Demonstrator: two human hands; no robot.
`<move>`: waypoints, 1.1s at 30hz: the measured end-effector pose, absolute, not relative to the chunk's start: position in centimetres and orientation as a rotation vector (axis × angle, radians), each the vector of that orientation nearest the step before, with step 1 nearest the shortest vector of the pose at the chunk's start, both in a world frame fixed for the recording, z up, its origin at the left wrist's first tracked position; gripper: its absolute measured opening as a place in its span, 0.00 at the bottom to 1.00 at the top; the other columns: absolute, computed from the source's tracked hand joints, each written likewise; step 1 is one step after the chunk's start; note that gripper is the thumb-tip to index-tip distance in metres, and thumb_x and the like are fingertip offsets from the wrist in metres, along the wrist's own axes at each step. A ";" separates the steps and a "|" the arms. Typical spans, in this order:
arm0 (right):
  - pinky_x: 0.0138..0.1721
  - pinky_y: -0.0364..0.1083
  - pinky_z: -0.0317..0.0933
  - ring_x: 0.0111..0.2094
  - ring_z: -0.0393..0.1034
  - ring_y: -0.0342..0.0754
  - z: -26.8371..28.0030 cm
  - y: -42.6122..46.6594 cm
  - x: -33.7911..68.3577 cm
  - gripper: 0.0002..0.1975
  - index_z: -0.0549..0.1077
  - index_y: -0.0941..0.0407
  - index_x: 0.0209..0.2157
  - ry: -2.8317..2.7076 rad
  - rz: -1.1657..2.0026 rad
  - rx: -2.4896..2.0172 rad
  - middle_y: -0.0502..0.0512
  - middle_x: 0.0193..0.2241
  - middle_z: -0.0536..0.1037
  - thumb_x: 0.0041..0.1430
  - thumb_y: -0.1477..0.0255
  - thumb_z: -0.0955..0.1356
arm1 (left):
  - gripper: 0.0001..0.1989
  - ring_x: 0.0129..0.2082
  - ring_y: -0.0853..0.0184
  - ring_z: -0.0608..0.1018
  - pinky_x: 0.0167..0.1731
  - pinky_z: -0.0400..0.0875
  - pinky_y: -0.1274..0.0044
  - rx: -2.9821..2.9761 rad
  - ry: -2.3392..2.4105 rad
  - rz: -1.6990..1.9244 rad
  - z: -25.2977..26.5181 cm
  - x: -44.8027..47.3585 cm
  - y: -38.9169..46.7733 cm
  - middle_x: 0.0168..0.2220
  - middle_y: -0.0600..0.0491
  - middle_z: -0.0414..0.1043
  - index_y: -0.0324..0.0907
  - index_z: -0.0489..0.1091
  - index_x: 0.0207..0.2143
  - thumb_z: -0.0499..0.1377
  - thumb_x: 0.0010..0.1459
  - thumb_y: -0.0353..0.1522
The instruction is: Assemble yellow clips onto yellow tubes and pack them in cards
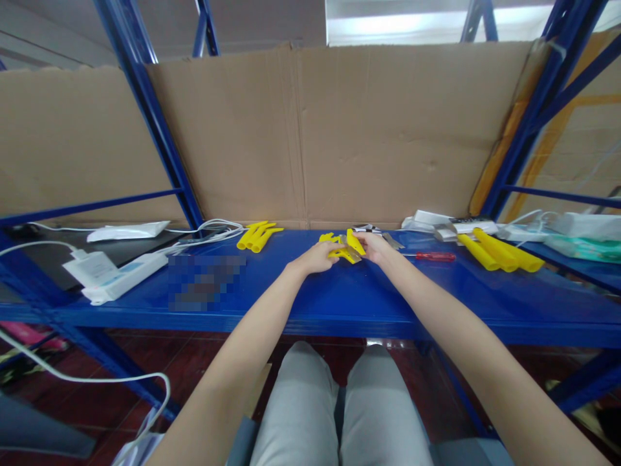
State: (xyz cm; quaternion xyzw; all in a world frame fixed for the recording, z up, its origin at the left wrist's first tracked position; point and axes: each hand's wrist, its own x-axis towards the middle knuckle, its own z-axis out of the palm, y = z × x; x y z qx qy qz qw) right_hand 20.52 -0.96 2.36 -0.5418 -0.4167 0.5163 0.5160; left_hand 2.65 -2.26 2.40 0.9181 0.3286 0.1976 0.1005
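Above the middle of the blue shelf, my left hand is closed around a yellow plastic piece with a flat metal plate. My right hand meets it from the other side, its fingers closed on a yellow plastic piece. The two pieces touch or overlap; whether they are joined I cannot tell. More yellow plastic shows just behind my left hand. Flat grey metal pieces lie behind my right hand. Right of that hand is a screwdriver with a red handle.
Three yellow tapered tubes lie at the back left, and three longer yellow handles lie on the right. A white power strip with a charger and cables is at far left. Cardboard walls the back between blue posts.
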 end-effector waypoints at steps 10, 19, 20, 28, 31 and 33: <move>0.37 0.46 0.67 0.33 0.72 0.47 2.3 -1.2 20.4 0.05 0.70 0.55 0.31 -1.025 1.251 -1.305 0.53 0.29 0.79 0.58 0.75 0.62 | 0.24 0.55 0.61 0.73 0.58 0.61 0.67 2.702 0.991 0.613 2.1 2.7 -2.0 0.55 0.54 0.72 0.47 0.70 0.54 0.56 0.55 0.24; 0.36 0.44 0.66 0.29 0.70 0.45 2.1 -1.3 19.9 0.08 0.68 0.55 0.27 -1.013 1.318 -1.278 0.52 0.25 0.77 0.59 0.76 0.62 | 0.23 0.53 0.64 0.74 0.57 0.62 0.71 2.696 0.981 0.579 2.4 2.6 -2.1 0.53 0.53 0.73 0.43 0.70 0.53 0.56 0.55 0.23; 0.36 0.44 0.66 0.29 0.70 0.45 2.1 -1.3 19.9 0.08 0.69 0.55 0.27 -1.015 1.323 -1.274 0.52 0.26 0.77 0.59 0.76 0.62 | 0.23 0.53 0.63 0.74 0.57 0.62 0.71 2.692 0.981 0.575 2.5 2.6 -2.2 0.53 0.52 0.73 0.42 0.70 0.53 0.56 0.55 0.23; 0.34 0.43 0.65 0.26 0.69 0.43 2.1 -1.4 19.7 0.09 0.69 0.56 0.27 -0.970 1.331 -1.254 0.50 0.22 0.75 0.59 0.78 0.62 | 0.26 0.56 0.62 0.71 0.57 0.63 0.70 2.621 1.009 0.644 2.4 2.7 -2.3 0.58 0.48 0.68 0.41 0.64 0.57 0.56 0.54 0.23; 0.33 0.43 0.65 0.26 0.68 0.43 2.1 -1.4 19.6 0.09 0.70 0.56 0.26 -0.974 1.324 -1.247 0.50 0.21 0.74 0.59 0.78 0.63 | 0.26 0.54 0.63 0.72 0.56 0.64 0.70 2.574 0.992 0.663 2.2 2.7 -2.2 0.57 0.46 0.68 0.40 0.61 0.56 0.56 0.54 0.23; 0.32 0.42 0.64 0.25 0.68 0.42 2.0 -1.3 19.6 0.09 0.70 0.56 0.26 -0.975 1.319 -1.228 0.48 0.20 0.74 0.58 0.79 0.64 | 0.25 0.52 0.63 0.74 0.53 0.66 0.70 2.557 0.972 0.671 2.0 2.7 -1.9 0.55 0.45 0.69 0.40 0.60 0.55 0.57 0.54 0.24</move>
